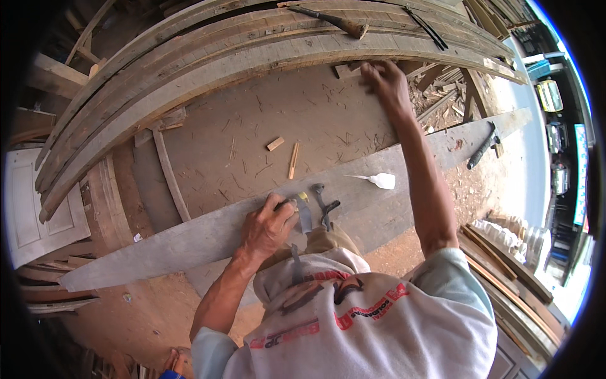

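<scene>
Timbers [189,82], at least three of them, long and weathered, lie side by side along the far side from where I stand. One long grey plank [158,256] runs before the seated person, and one white panelled door [47,205] lies off to the left. On the plank lies one dark hammer [483,148], toward its right end. The right hand [386,85] is raised close to the nearest timber, fingers bent and blurred; I can't tell whether they hold anything. The left hand [270,224] is curled over the plank, touching one small yellow piece [303,197]; how firmly, I can't tell. One white squeeze bottle [382,181] lies on the plank; two wood offcuts [275,144] lie beyond.
</scene>
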Action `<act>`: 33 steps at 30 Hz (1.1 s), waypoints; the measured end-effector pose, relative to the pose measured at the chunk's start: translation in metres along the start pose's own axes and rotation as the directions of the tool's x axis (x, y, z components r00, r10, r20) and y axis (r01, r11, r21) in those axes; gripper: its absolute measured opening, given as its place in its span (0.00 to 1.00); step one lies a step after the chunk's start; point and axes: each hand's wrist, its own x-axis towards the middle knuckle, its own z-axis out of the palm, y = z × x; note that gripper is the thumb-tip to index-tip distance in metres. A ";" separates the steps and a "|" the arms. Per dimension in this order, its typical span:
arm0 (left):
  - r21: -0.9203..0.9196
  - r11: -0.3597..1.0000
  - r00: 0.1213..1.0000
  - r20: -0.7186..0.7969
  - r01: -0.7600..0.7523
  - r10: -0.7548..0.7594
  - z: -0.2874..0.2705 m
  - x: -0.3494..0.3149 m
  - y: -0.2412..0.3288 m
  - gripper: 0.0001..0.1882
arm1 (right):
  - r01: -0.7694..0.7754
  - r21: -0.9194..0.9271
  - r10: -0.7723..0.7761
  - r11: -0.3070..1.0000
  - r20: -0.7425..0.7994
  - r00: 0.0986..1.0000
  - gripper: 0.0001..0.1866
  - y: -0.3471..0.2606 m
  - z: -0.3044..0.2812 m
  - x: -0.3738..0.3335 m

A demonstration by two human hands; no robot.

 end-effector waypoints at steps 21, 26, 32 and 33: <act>0.044 0.993 0.993 -0.041 -0.109 0.111 -0.005 0.004 -0.001 0.15 | -0.159 -0.241 0.179 0.957 0.063 0.982 0.23 0.043 -0.039 -0.251; 0.069 0.992 0.994 -0.028 -0.105 0.107 -0.001 0.001 -0.004 0.14 | -0.289 0.456 0.224 0.842 0.191 0.956 0.21 0.050 -0.027 -0.274; 0.073 0.992 0.995 -0.025 -0.098 0.101 0.000 -0.002 -0.006 0.14 | -0.338 0.501 0.262 0.797 0.217 0.940 0.19 0.040 0.002 -0.291; 0.078 0.992 0.995 -0.021 -0.095 0.097 0.000 -0.003 -0.006 0.14 | -0.334 0.497 0.263 0.801 0.210 0.942 0.19 0.038 0.005 -0.292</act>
